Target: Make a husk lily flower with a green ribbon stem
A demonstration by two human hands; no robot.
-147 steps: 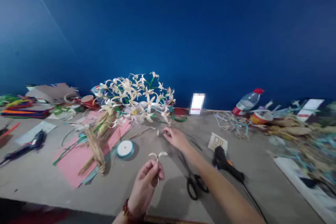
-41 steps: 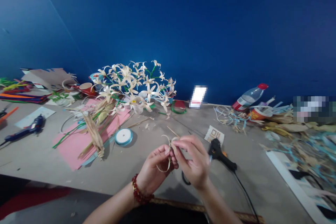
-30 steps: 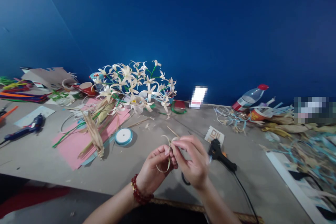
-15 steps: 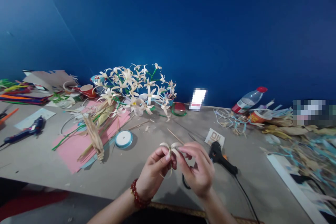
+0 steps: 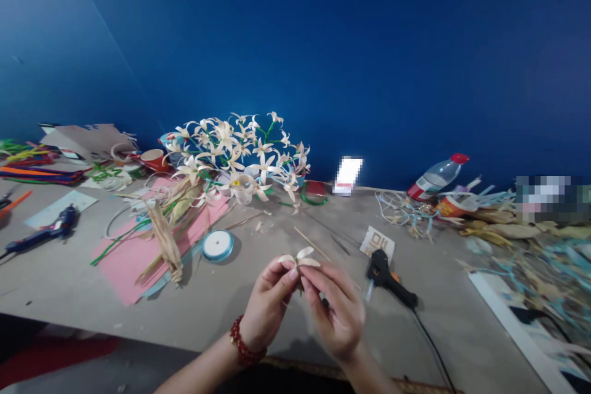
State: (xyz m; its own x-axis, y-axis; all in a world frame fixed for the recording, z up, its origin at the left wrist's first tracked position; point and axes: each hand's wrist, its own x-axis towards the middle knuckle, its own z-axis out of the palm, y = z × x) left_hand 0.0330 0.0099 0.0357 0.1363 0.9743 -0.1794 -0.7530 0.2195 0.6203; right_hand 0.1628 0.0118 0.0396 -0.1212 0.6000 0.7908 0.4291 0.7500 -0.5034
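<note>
A small pale flower [image 5: 299,257] with about 3 curled petals is held above the front of the grey table [image 5: 69,295], pinched from both sides. The left hand [image 5: 268,308], a red bead bracelet [image 5: 241,345] on its wrist, is closed on the flower from the left with thumb and fingertips just under the petals. The right hand [image 5: 335,314] is met with it from the right, its fingertips clamped on the same stem part below the petals. A black glue gun [image 5: 388,276] is laid just right of the hands, its cord trailing toward the table edge. A roll of white ribbon [image 5: 218,245] is seen to the left on the table, near a pink sheet [image 5: 133,258]. A bunch of finished white flowers [image 5: 240,157] is stood further back against the blue wall [image 5: 323,43], and a plastic bottle [image 5: 436,177] is lying at the far right
</note>
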